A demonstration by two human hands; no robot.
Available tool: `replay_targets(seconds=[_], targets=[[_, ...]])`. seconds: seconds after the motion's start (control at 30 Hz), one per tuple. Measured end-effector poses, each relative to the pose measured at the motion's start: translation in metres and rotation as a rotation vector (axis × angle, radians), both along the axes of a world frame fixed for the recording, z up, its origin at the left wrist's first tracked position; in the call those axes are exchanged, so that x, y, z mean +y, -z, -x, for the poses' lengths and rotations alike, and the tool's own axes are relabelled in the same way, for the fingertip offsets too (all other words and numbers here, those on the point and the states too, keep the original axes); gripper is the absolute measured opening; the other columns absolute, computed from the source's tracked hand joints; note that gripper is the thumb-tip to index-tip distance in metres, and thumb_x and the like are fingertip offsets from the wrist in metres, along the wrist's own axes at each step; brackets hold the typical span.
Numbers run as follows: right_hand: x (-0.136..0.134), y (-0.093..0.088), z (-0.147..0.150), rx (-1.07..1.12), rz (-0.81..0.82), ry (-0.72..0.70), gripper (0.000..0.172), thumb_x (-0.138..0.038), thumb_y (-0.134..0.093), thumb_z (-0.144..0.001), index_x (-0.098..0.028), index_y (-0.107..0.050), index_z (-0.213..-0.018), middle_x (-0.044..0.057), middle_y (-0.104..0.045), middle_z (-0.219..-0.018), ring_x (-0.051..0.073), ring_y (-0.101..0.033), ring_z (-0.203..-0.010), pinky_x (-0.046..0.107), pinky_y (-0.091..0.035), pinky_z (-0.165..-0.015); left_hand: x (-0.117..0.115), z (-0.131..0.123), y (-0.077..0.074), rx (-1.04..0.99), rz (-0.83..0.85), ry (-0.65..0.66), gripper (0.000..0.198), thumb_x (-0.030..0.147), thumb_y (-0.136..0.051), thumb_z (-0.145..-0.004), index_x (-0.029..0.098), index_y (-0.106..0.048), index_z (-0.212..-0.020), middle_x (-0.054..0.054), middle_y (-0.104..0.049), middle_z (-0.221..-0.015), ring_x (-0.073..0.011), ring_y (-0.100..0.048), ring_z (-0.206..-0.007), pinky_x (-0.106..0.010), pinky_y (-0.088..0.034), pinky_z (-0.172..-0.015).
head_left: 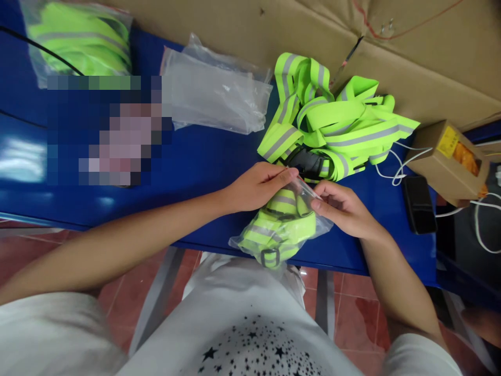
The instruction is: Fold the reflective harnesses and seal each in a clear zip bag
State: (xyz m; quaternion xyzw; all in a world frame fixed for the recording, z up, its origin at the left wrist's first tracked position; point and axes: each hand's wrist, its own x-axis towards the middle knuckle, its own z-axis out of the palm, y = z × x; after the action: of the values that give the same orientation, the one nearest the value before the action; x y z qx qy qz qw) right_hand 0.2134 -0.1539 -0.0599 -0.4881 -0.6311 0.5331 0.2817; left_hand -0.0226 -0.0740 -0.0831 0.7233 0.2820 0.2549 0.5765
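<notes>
A clear zip bag (246, 243) lies near the front edge of the blue table, with a folded neon-yellow reflective strap (260, 230) and a black buckle inside it. My left hand (262, 185) pinches the bag's top edge at its left end. At the right end of that edge, the fingers of my right hand (344, 206) are closed on the bag. Just beyond my hands is a loose heap of reflective straps (352, 117), neon yellow with grey stripes and black buckles.
A stack of clear plastic bags (215, 91) lies at the back. Far left is a bag of straps (78, 39); a blurred-out patch sits below it. On the right are a black phone (418, 203), white cables (398, 172) and an open cardboard box (446, 162). Brown cardboard (219, 21) lines the back.
</notes>
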Motion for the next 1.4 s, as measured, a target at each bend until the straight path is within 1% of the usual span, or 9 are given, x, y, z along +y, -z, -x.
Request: replay_targets(seconds=[0.2,0.3,0.4,0.5,0.6,0.67,0.93,1.2,1.4], targets=[[-0.001,0.002,0.006,-0.099,-0.034,-0.011,0.046,-0.051,-0.059,-0.103,-0.019,-0.050,-0.071,-0.004,-0.044,-0.065,0.009,-0.039,-0.061,0.023,-0.032,-0.055,-0.002,-0.002,-0.003,0.037,-0.071,0.107,0.055,0.053,-0.041,-0.107,0.018,-0.046,-0.065,0.003,-0.039,-0.061,-0.0100,-0.036,-0.058,-0.025,-0.026,-0.053],[-0.002,0.006,0.009,-0.075,-0.030,0.022,0.036,-0.050,-0.062,-0.102,-0.020,-0.058,-0.083,-0.003,-0.050,-0.071,0.010,-0.044,-0.064,0.023,-0.035,-0.058,-0.002,-0.002,-0.003,0.057,-0.077,0.129,0.055,0.055,-0.040,-0.107,0.018,-0.042,-0.065,0.004,-0.036,-0.061,-0.0102,-0.034,-0.058,-0.025,-0.025,-0.053],[-0.003,0.010,0.011,-0.027,-0.040,0.075,0.026,-0.046,-0.066,-0.100,-0.021,-0.063,-0.097,-0.002,-0.057,-0.079,0.010,-0.047,-0.066,0.024,-0.039,-0.061,-0.002,-0.001,-0.002,0.066,-0.067,0.139,0.056,0.057,-0.041,-0.106,0.018,-0.043,-0.066,0.004,-0.036,-0.061,-0.0103,-0.035,-0.058,-0.026,-0.025,-0.054],[-0.003,0.012,0.012,-0.003,-0.053,0.097,0.025,-0.043,-0.068,-0.100,-0.020,-0.064,-0.092,-0.002,-0.058,-0.077,0.010,-0.047,-0.064,0.024,-0.038,-0.059,-0.002,-0.001,-0.002,0.062,-0.074,0.142,0.054,0.054,-0.045,-0.106,0.017,-0.051,-0.068,0.004,-0.042,-0.061,-0.0100,-0.039,-0.059,-0.025,-0.028,-0.055],[-0.003,0.011,0.013,0.022,-0.056,0.115,0.028,-0.043,-0.069,-0.099,-0.020,-0.062,-0.085,-0.003,-0.056,-0.071,0.009,-0.045,-0.060,0.024,-0.035,-0.056,-0.003,0.000,-0.002,0.056,-0.038,0.134,0.041,0.050,-0.054,-0.103,0.015,-0.070,-0.089,0.001,-0.060,-0.070,-0.0112,-0.051,-0.063,-0.024,-0.035,-0.058],[-0.003,0.010,0.013,0.034,-0.050,0.123,0.030,-0.044,-0.070,-0.098,-0.020,-0.061,-0.083,-0.003,-0.055,-0.069,0.009,-0.044,-0.059,0.024,-0.034,-0.054,-0.003,-0.001,-0.002,0.045,-0.003,0.119,0.036,0.048,-0.060,-0.101,0.015,-0.074,-0.103,-0.002,-0.069,-0.078,-0.0116,-0.056,-0.065,-0.023,-0.036,-0.057],[-0.004,0.012,0.012,0.018,-0.049,0.119,0.025,-0.042,-0.068,-0.099,-0.020,-0.062,-0.089,-0.002,-0.059,-0.075,0.010,-0.049,-0.063,0.023,-0.037,-0.058,-0.005,0.000,-0.003,0.019,-0.065,0.058,0.033,0.045,-0.062,-0.101,0.015,-0.074,-0.098,-0.002,-0.073,-0.081,-0.0111,-0.058,-0.067,-0.023,-0.038,-0.060],[-0.002,0.015,0.012,-0.022,-0.091,0.089,0.022,-0.042,-0.066,-0.100,-0.021,-0.063,-0.094,-0.001,-0.061,-0.078,0.011,-0.052,-0.066,0.023,-0.041,-0.060,-0.005,0.000,-0.004,0.053,-0.068,0.070,0.034,0.045,-0.060,-0.101,0.014,-0.074,-0.098,-0.001,-0.071,-0.078,-0.0107,-0.055,-0.063,-0.024,-0.035,-0.058],[-0.002,0.016,0.009,-0.078,-0.069,0.085,0.022,-0.042,-0.065,-0.101,-0.020,-0.063,-0.097,-0.001,-0.061,-0.080,0.010,-0.052,-0.067,0.022,-0.042,-0.061,-0.005,-0.001,-0.004,0.095,-0.196,0.063,0.029,0.038,-0.057,-0.103,0.015,-0.072,-0.097,-0.001,-0.072,-0.081,-0.0110,-0.059,-0.065,-0.024,-0.038,-0.062]])
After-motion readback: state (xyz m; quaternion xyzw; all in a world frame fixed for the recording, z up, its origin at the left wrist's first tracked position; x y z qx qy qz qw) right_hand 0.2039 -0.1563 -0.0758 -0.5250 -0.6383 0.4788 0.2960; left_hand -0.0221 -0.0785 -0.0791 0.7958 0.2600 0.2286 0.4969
